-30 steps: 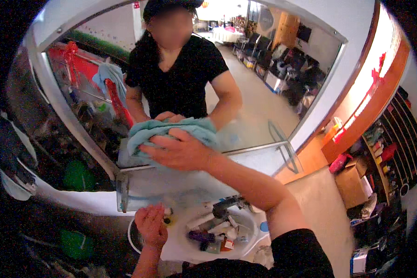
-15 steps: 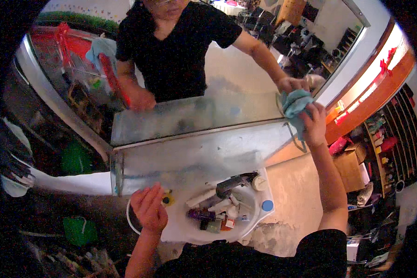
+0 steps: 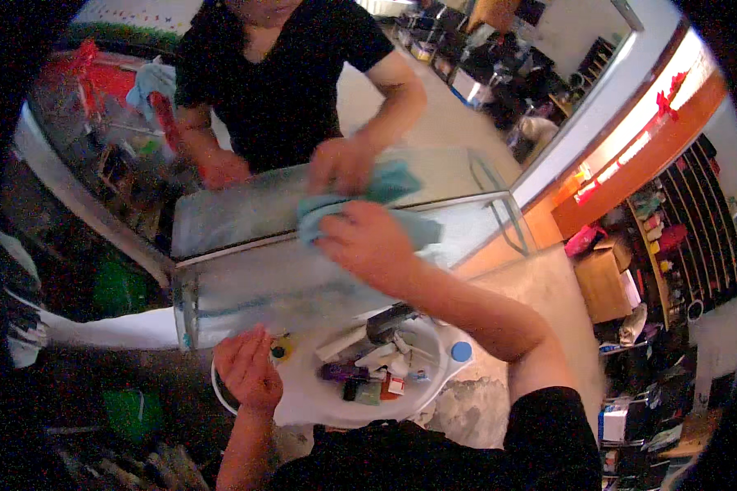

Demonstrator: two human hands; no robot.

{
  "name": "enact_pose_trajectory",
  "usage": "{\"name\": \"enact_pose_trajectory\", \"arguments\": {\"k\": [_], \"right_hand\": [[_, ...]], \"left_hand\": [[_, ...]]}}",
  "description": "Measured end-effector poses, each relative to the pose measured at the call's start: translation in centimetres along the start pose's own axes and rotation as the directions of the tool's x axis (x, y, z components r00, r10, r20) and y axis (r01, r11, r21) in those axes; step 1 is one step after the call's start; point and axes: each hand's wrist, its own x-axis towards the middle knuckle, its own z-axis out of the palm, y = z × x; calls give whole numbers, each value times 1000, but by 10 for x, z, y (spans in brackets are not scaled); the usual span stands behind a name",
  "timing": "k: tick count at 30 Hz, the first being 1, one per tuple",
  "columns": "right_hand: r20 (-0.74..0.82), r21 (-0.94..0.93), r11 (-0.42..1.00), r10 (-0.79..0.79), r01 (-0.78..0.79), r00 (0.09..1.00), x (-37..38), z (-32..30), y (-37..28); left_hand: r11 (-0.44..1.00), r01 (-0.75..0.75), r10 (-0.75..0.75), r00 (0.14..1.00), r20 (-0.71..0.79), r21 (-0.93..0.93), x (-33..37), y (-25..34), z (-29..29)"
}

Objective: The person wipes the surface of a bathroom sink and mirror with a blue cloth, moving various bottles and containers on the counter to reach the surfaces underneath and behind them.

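Observation:
My right hand (image 3: 364, 245) is closed on a blue-green cleaning cloth (image 3: 422, 227), pressed against the middle of a glass shelf (image 3: 246, 282) at its rear edge. Part of the cloth spreads out to the right of my fingers. Near the left end of the shelf's front edge is my left hand (image 3: 250, 370), fingers mostly straight and no object visible in it. Whether its fingertips touch the glass is unclear. A mirror (image 3: 442, 123) behind the shelf shows my black shirt, arms and the cloth. The glass looks hazy, with a darker streak along it.
Below the shelf, a white washbasin (image 3: 303, 401) holds several small items, among them a dark handled tool and a purple item. A blue round cap (image 3: 461, 352) sits on its right rim. A green bin (image 3: 131, 413) stands left. Cardboard boxes (image 3: 602, 282) and racks are at right.
My right hand has moved left with the cloth, from the shelf's right end to its middle. The left hand has stayed near the front edge. The whole view has shifted slightly.

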Motion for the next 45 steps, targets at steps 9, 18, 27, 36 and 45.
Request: {"name": "enact_pose_trajectory", "arguments": {"k": [9, 18, 27, 36, 45], "right_hand": [[-57, 48, 998, 40, -37, 998, -55, -45, 62], [-312, 157, 799, 598, -581, 738, -160, -138, 154], [-632, -238, 829, 264, -507, 728, -36, -242, 205], [-394, -19, 693, 657, -721, 642, -168, -85, 144], [-665, -139, 766, 397, -627, 633, -28, -180, 175]], "left_hand": [[1000, -5, 5, 1000, 8, -6, 16, 14, -12], [993, -107, 106, 994, -27, -41, 57, 23, -14], [987, -153, 151, 988, -44, -52, 77, 16, 29], [984, -180, 179, 982, -57, -6, 82, 25, 38], [990, -142, 141, 989, -49, -17, 75, 19, 39]]}}
